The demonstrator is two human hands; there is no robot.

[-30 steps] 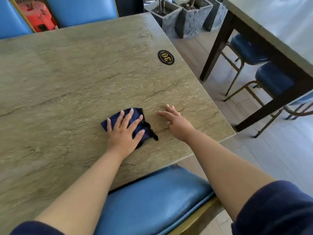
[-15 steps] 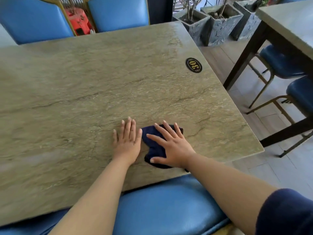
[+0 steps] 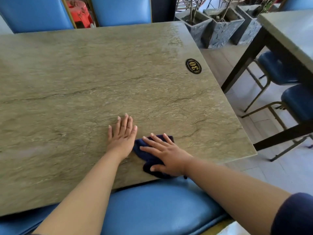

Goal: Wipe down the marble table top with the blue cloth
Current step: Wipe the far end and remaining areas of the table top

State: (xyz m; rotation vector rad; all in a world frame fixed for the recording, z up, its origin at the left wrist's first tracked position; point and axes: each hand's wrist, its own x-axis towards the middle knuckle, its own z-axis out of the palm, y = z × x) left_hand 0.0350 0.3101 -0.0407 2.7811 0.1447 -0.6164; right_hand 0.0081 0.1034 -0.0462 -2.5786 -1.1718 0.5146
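Marble with a green-grey grain fills most of my view, and the table top (image 3: 84,85) looks hard, flat and a little matte, so I judge the cloth will slide on it without snagging. My blue cloth (image 3: 149,161) lies bunched near the front edge of the table, toward the right corner, just beside my left hand (image 3: 122,136). It looks soft, light and limp; pinching it would only crumple it further, so I would drive it from above with a flat palm spread over its middle. My right hand (image 3: 166,155) is doing that: fingers straight and splayed wide, pressing the cloth against the marble, the thumb lying along its near edge. Nothing is curled round it. My left hand lies flat on bare marble, fingers straight and close together, holding nothing, touching only the table. A black oval plate (image 3: 193,66) marked 30 sits well apart, near the right edge; I would wipe around it with care.
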